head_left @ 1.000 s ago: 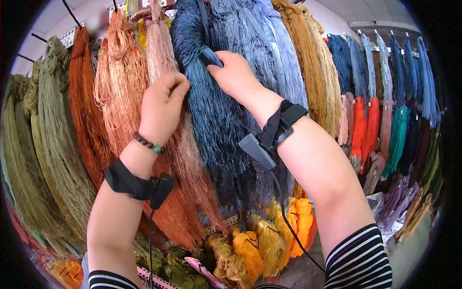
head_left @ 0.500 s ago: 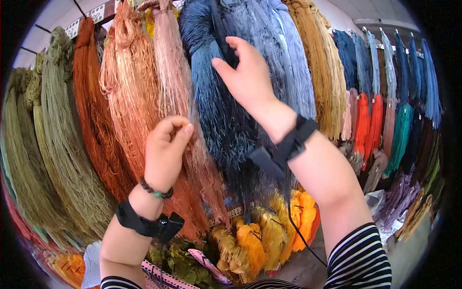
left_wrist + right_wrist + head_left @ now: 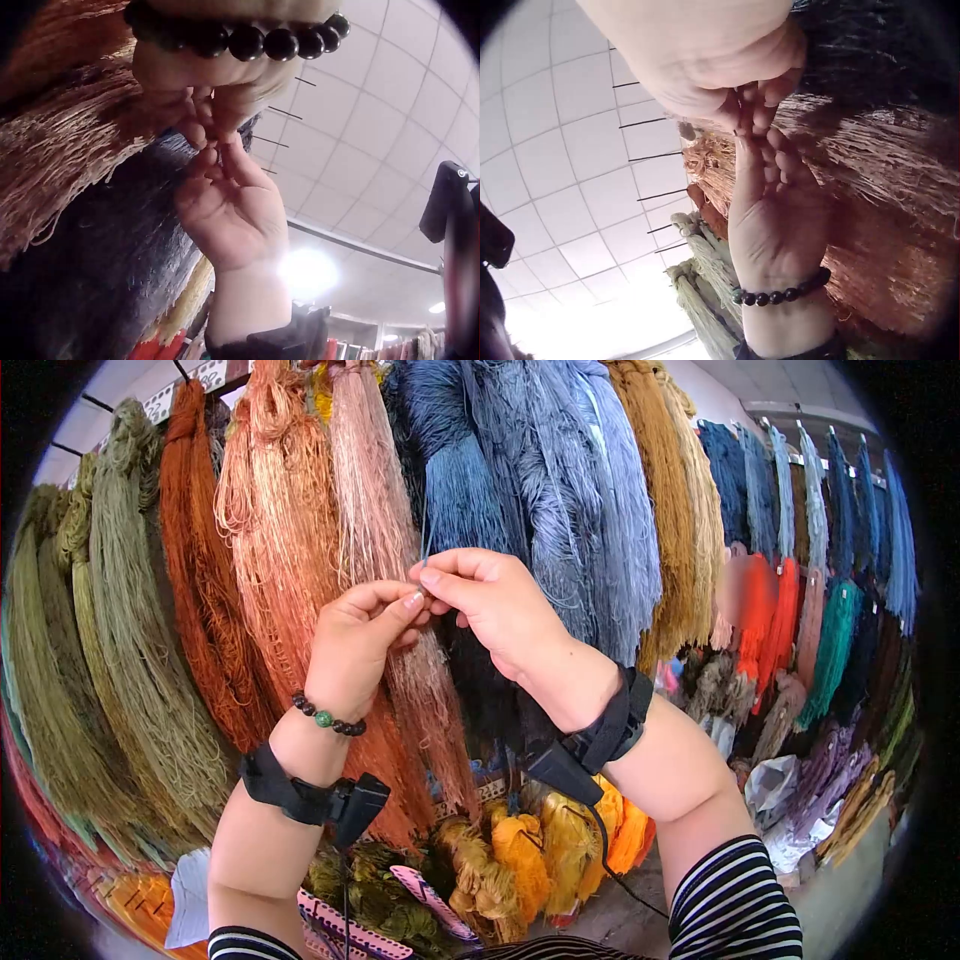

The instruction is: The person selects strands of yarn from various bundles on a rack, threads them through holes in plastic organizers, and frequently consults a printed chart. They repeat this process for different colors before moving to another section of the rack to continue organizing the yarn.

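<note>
Both hands meet at the fingertips in front of the hanging yarn. My left hand point(image 3: 360, 630), with a beaded bracelet point(image 3: 325, 717) at its wrist, pinches thumb against fingers at the end of a thin blue thread point(image 3: 427, 532). My right hand point(image 3: 505, 610) comes from the other side and pinches the same thread between thumb and forefinger. Above the hands the thread runs up along the dark blue skein point(image 3: 462, 485). Thumbs and fingertips of the two hands touch in the left wrist view; the bit of thread between them is mostly hidden.
Beside the blue skein hang a pink skein point(image 3: 370, 470), a peach skein point(image 3: 285, 510) and lighter blue skeins point(image 3: 570, 510). Orange and yellow bundles point(image 3: 520, 860) sit below. More skeins point(image 3: 815, 610) line the right wall. A cable point(image 3: 605, 840) trails from the right wrist.
My right hand has left the upper part of the blue skein and come down to the left. My left hand dropped, then rose slightly, and the fingertips now meet on a thread.
</note>
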A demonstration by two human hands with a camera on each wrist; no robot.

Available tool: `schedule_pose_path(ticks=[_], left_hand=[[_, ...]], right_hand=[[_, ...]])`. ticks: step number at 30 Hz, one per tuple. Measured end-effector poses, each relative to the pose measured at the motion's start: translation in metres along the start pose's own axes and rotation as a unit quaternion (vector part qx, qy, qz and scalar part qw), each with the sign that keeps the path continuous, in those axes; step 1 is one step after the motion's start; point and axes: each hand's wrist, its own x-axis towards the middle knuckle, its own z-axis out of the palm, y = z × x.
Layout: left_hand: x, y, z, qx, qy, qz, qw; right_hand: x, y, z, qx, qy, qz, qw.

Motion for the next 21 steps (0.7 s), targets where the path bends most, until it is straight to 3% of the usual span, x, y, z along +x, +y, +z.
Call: schedule_pose_path(ticks=[12, 18, 21], left_hand=[[0.004, -0.004, 0.004, -0.042, -0.012, -0.033, 0.998], [0.0, -0.011, 0.001, 0.006, -0.005, 0.028, 1.0], [-0.008, 0.0, 0.007, 0.005, 0.037, 0.1, 0.994]], right_hand=[[0.001, 0.01, -0.009, 0.0, 0.012, -0.009, 1.0], [0.005, 0.007, -0.009, -0.029, 0.041, -0.017, 0.999], [0.03, -0.01, -0.021, -0.127, 0.069, -0.085, 0.986]])
